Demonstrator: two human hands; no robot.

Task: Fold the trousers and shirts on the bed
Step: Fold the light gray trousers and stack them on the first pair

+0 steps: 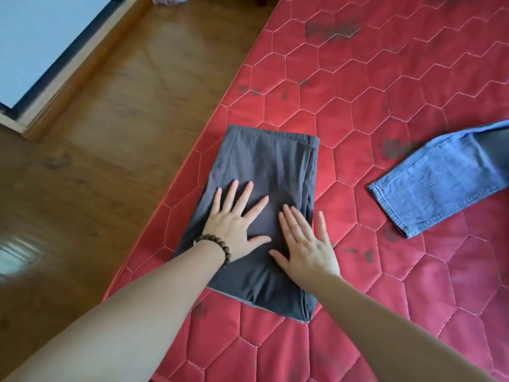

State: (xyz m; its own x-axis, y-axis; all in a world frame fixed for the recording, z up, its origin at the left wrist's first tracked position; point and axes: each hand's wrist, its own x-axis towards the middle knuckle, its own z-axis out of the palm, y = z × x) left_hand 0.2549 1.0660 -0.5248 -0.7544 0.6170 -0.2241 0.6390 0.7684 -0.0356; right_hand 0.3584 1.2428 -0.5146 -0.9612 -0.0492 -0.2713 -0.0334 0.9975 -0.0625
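Dark grey trousers [267,164] lie folded into a long rectangle near the left edge of the red quilted bed [358,86]. My left hand [237,219], with a brown bead bracelet on the wrist, rests flat on the grey cloth with fingers spread. My right hand [305,244] lies flat beside it on the cloth's right part, its outer finger over the stacked folded edges. Neither hand grips anything. A leg of blue jeans [438,177] lies spread on the bed to the right, running out of view.
A wooden floor [115,128] lies to the left of the bed. A wooden skirting and a pale wall or door [35,37] run along the far left. Dark stains mark the red cover in places.
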